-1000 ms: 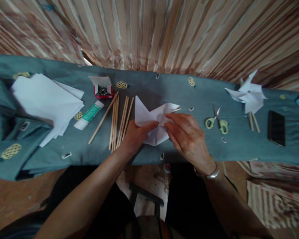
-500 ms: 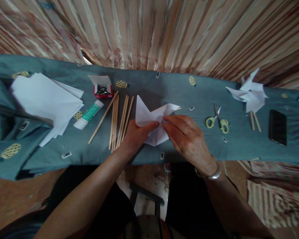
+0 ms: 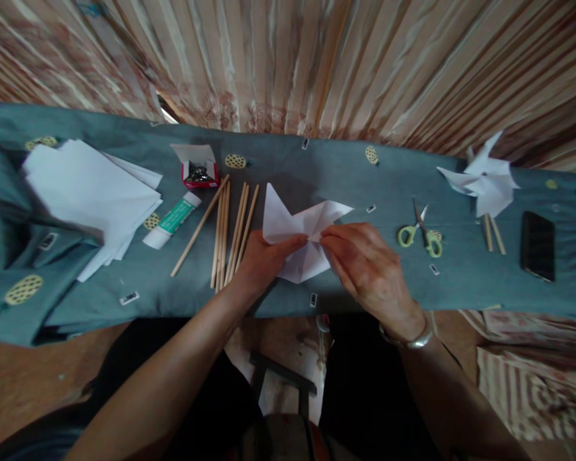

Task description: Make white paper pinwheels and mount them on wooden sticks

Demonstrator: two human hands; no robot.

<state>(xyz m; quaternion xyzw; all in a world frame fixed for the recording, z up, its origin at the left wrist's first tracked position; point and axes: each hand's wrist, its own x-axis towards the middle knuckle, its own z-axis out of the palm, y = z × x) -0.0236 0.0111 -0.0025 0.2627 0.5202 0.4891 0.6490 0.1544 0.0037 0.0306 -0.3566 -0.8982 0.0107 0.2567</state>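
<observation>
A white paper pinwheel, with pointed blades folded inward, is held above the cloth in front of me. My left hand grips its left side, the thumb pressed near the centre and the other fingers hidden beneath the paper. At the right side, my right hand has its fingertips pinched together on the paper's edge close to the middle. Just left of my left hand lie several thin wooden sticks. To the right of my right hand, scissors with green handles lie partly open.
Stacked white paper sheets lie at the left, beside a glue stick and an open red box of small metal pieces. At the right are a finished-looking pinwheel over two sticks and a dark phone. A striped curtain hangs behind.
My right hand has shifted slightly right, its fingertips drawing together away from the pinwheel's centre. My left hand keeps its grip with the thumb near the middle.
</observation>
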